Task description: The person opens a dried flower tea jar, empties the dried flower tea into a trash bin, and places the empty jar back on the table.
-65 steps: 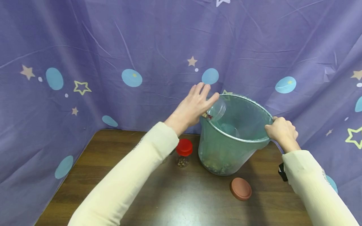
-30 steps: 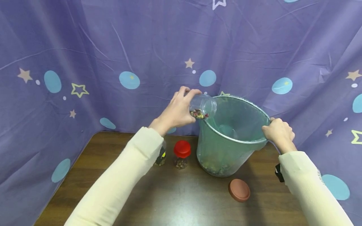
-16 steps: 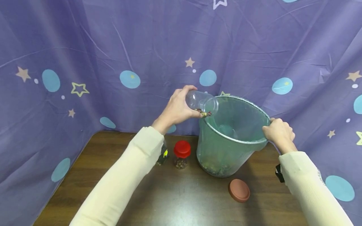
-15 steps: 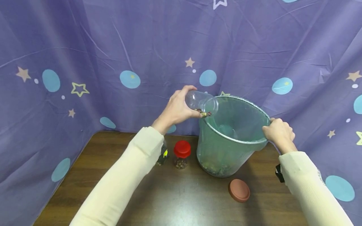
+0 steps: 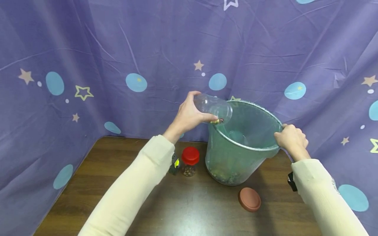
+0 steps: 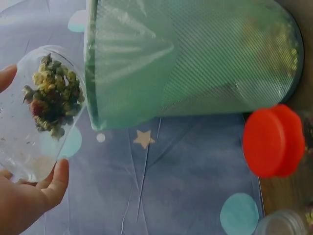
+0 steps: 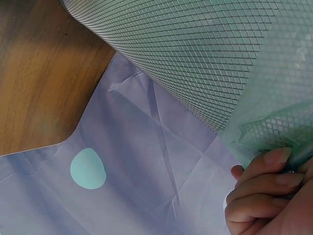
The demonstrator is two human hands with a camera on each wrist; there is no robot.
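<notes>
My left hand grips a clear jar, tipped on its side with its mouth over the left rim of a bin. Small dried flower buds, yellow, green and dark red, lie along the jar's lower wall; the head view shows them near the mouth. The mesh bin has a green plastic liner folded over its rim and leans to the right. More plant bits show through its wall at the bottom. My right hand holds the bin's right rim, fingers curled over the edge and liner.
A jar with a red lid stands left of the bin on the wooden table. Beside it, partly behind my left sleeve, is another jar. A reddish-brown round lid lies in front of the bin. A purple curtain hangs behind.
The left hand first draws the jar back left from over the bin, turning it, then moves it right again, mouth tipping lower. Fewer buds show in the head view. The right hand stays on the rim.
</notes>
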